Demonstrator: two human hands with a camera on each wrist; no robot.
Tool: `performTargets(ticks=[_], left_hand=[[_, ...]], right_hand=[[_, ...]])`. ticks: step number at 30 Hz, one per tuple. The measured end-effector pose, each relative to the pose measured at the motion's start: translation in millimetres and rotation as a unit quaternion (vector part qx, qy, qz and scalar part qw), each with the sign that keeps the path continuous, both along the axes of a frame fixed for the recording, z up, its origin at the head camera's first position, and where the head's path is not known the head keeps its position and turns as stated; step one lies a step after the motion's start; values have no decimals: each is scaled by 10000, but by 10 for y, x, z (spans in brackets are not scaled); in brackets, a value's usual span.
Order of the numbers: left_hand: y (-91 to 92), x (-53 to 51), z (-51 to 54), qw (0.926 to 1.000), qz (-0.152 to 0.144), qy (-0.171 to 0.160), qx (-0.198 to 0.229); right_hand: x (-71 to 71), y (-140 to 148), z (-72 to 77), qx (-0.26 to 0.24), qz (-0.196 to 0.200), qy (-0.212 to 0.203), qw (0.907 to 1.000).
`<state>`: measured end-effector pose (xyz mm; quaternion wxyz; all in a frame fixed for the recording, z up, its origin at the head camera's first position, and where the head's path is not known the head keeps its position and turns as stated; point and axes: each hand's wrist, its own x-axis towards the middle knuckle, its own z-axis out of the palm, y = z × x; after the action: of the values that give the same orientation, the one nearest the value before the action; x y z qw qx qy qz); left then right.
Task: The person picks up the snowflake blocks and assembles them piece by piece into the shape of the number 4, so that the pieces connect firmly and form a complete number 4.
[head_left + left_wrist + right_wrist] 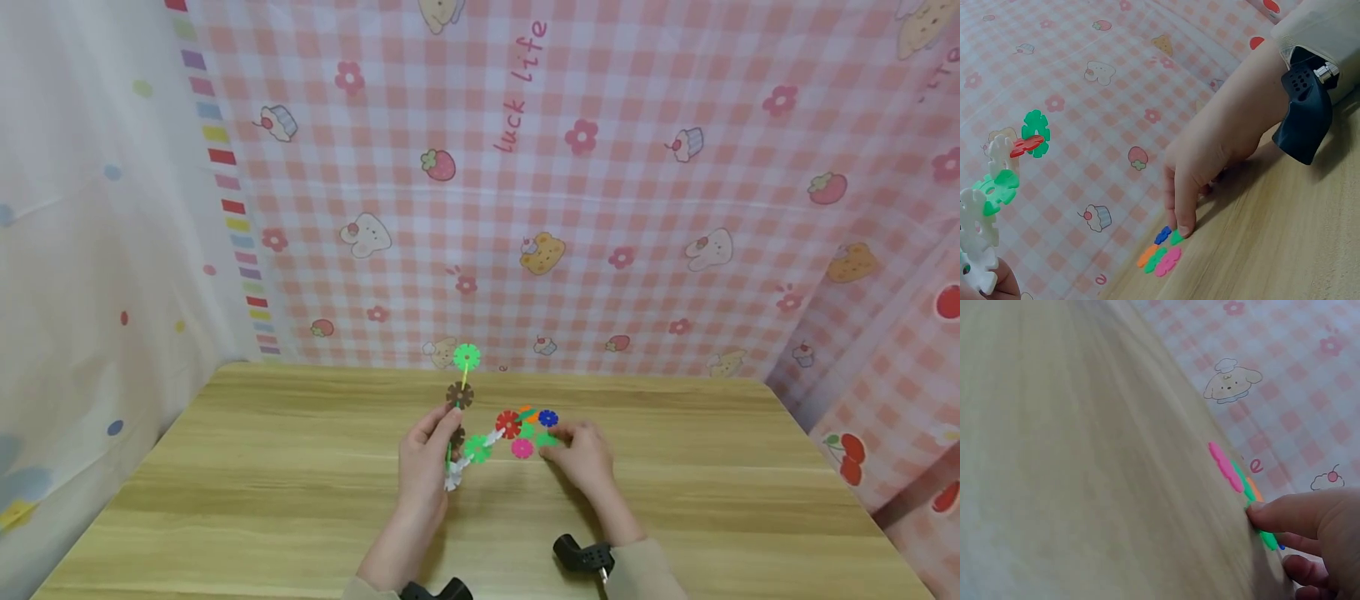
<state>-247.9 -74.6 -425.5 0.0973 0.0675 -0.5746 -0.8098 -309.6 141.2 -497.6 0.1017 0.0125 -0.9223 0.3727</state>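
Over the table (300, 508), the chain (477, 449) is gripped by the left hand (423, 458); beside loose discs (1155, 259) on the wood, the right hand (583, 457) pinches a green disc (1269, 540). Picking up seems the step; next wants a lift to the chain.

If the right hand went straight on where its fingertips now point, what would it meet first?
First the green, flower-shaped plastic disc, which the right hand seems to touch; beyond it, probably the wood-grain tabletop, though depth and angle are unclear.
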Motion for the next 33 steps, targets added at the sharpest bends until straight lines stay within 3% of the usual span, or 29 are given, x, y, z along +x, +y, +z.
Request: performTargets(ticks=[6,13,20,25,33], left_hand=[[-5,7,10,10000,4,16,17],[-9,-3,-1,10000,-23,21,37],[-5,1,2,10000,19,35,-29],[-10,2,8,10000,3,46,-7],[-14,-1,25,9999,9,76,105]], right_hand=[[-16,15,42,-102,148,-184,9997],[-12,27,82,-902,348,-488,9941],[9,27,209,-2150,310,-711,9735],[35,4,391,-2502,255,-620,9659],[119,-44,677,-3522,378,-644,9330]])
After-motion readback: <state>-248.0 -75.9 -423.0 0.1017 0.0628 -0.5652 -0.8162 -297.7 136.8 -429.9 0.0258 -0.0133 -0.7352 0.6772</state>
